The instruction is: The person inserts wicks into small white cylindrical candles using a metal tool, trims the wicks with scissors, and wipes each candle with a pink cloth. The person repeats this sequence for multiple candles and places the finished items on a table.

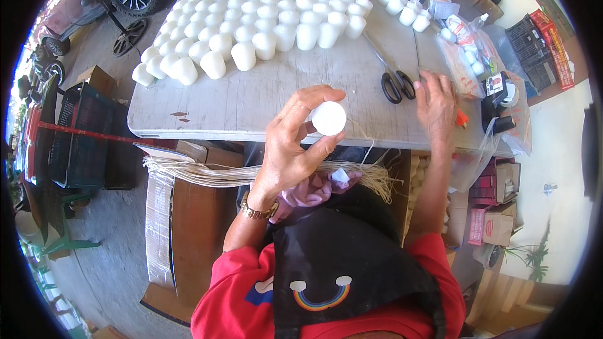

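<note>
Left hand [292,144] fingers clamped on white candle [329,118], held above table [251,97] edge. Right hand [435,103] flat on table, fingers apart, near scissors [397,81]. Loose grip: candle may drop to floor.

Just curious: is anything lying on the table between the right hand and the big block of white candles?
Yes: black-handled scissors lie between the right hand and the white candles, in the head view.
</note>
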Tool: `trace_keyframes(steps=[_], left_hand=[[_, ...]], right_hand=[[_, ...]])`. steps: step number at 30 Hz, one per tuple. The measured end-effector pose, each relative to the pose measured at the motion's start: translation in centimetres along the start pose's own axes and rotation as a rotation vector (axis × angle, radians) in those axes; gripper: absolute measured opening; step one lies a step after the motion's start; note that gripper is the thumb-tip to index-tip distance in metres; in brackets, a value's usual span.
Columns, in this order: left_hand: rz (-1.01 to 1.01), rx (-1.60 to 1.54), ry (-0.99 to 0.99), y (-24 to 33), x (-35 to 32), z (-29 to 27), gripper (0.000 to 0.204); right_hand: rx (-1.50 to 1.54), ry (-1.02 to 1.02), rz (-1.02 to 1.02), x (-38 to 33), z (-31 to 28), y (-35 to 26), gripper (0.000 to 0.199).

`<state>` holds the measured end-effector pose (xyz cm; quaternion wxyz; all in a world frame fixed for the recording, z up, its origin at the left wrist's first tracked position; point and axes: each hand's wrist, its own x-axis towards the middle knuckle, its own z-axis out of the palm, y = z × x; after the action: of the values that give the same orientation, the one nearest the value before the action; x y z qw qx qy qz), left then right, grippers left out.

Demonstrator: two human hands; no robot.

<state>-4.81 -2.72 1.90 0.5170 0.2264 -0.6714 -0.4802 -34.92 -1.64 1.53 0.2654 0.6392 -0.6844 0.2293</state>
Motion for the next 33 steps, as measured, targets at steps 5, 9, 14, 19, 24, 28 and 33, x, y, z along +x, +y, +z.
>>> trace_keyframes(steps=[5,9,14,19,24,28,33], left_hand=[[0.078,-0.031,-0.006,-0.2,0.2,0.4,0.047],[-0.005,-0.093,-0.032,-0.1,-0.1,0.5,0.044],[-0.247,-0.373,0.022,0.4,-1.0,1.0,0.037],[-0.399,-0.759,0.018,-0.2,-1.1,0.9,0.029],[-0.397,-0.898,0.041,-1.4,-1.1,0.4,0.027],[-0.375,-0.863,0.092,-1.5,-1.4,0.3,0.022],[-0.351,-0.807,0.086,-1.4,-1.3,0.5,0.022]], right_hand=[[0.152,-0.015,0.001,0.0,-0.8,-2.7,0.019],[0.257,-0.028,0.003,0.1,-1.1,-4.0,0.018],[0.311,-0.023,0.005,0.1,-0.5,-4.9,0.017],[0.286,-0.023,-0.005,0.2,-0.1,-5.0,0.015],[0.325,0.025,0.007,0.5,0.4,-5.1,0.013],[0.321,0.056,-0.021,0.4,0.6,-5.6,0.008],[0.342,0.051,-0.018,0.1,0.9,-5.8,0.007]])
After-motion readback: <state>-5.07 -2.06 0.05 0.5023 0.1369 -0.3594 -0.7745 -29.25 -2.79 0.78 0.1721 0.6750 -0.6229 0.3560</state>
